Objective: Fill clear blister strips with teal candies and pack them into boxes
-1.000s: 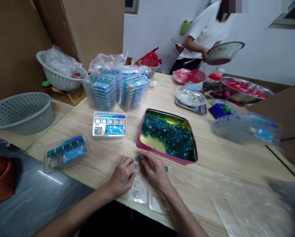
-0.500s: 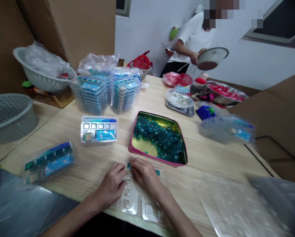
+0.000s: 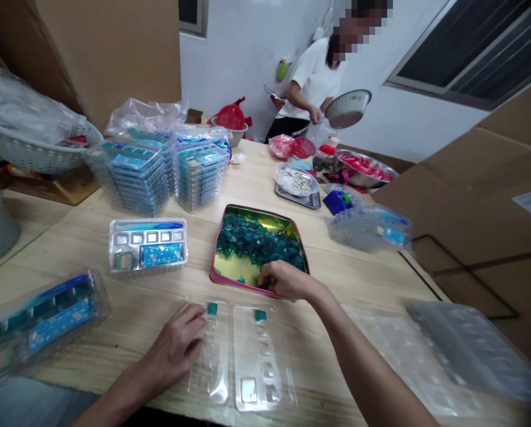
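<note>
Two clear plastic trays with small compartments lie side by side before me: the left tray (image 3: 218,362) and the right tray (image 3: 258,356). A dark green piece (image 3: 212,308) sits in the far end of the left tray, and another green piece (image 3: 260,315) in that of the right. My left hand (image 3: 176,341) rests at the left tray's outer edge, fingers bent and thumb apart, holding nothing visible. My right hand (image 3: 292,279) reaches over the near rim of a pink-edged tin (image 3: 229,270), fingertips pinched together; whatever they hold is hidden. Glossy green pieces (image 3: 260,237) fill the tin's far part.
Filled trays stand in stacks (image 3: 136,178) at the back left. A packed tray (image 3: 148,246) lies left of the tin, another pack (image 3: 47,320) nearer. Empty clear trays (image 3: 407,350) lie right. A person (image 3: 309,83) holds a basket (image 3: 349,108) across the table.
My right hand has moved from the trays up into the tin. The left hand stays by the left tray, and green pieces now show in both trays. The view has shifted right.
</note>
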